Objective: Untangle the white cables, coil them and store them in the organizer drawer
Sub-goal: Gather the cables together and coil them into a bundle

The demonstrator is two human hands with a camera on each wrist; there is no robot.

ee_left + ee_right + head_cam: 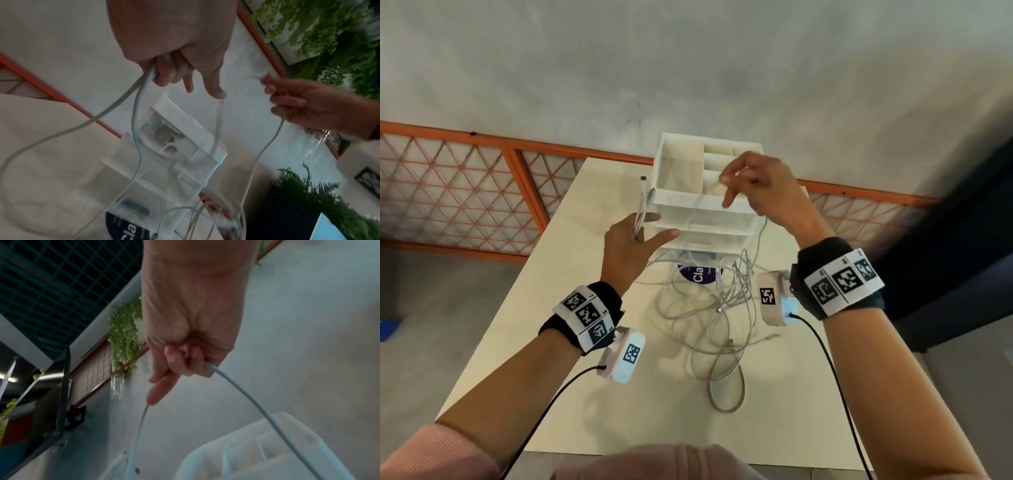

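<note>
A tangle of white cables lies on the beige table in front of the white organizer, which has clear drawers. My left hand grips a folded bunch of cable beside the organizer's left wall, with the plug ends sticking up. In the left wrist view two strands drop from its curled fingers. My right hand is raised over the organizer's top compartments and pinches one cable strand, which hangs down to the tangle. Its fingers are curled round that strand.
A round purple label shows through the lowest drawer front. An orange lattice railing runs behind the table. Something dark stands to the right. Bare table top lies to the left of the tangle and near me.
</note>
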